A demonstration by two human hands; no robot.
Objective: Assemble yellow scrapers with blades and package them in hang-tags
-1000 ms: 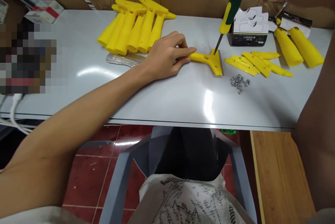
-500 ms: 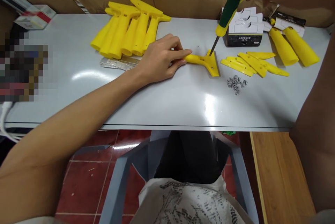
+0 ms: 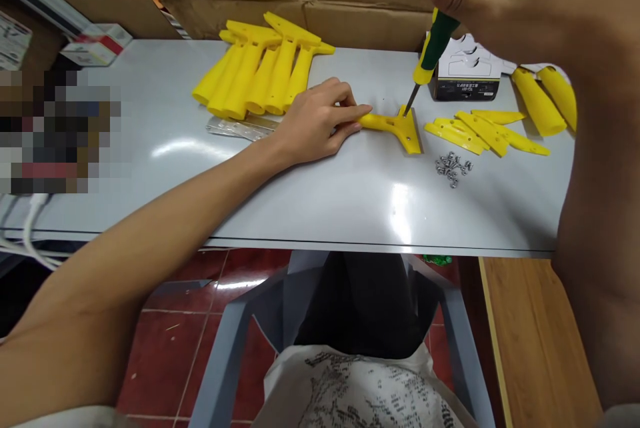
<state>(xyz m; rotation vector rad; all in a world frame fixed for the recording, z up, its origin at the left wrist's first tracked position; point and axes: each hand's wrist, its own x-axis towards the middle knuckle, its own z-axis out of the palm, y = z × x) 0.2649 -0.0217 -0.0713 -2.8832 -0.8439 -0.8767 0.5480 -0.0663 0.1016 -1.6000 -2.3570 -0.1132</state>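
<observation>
"So, what has shifted over the last second?"

"Mostly the right hand (image 3: 520,11); it reaches further into view now, turned with its thumb stretched out, and its wrist covers part of the two yellow handles (image 3: 539,103) on the right."

"Does it let go of the screwdriver (image 3: 436,45)?"

"No; it grasps the upper part of the grip, though most of its fingers are hidden; the shaft leans, and the tip stays at the upper screw hole of the yellow scraper (image 3: 407,136)."

"And where is that scraper?"

"Flat on the table (image 3: 300,208), head to the right, just beside the yellow plates (image 3: 477,131); the left hand (image 3: 320,121) pinches its handle end between thumb and forefinger, much as it did a second ago."

"What does that mean for the work?"

"Probably one more twist at the upper hole, with the scraper held steady; the lower hole seems to have its screw; whether the upper one is tight, I cannot tell; the loose screws (image 3: 453,169) lie unmoved in their pile."
</observation>
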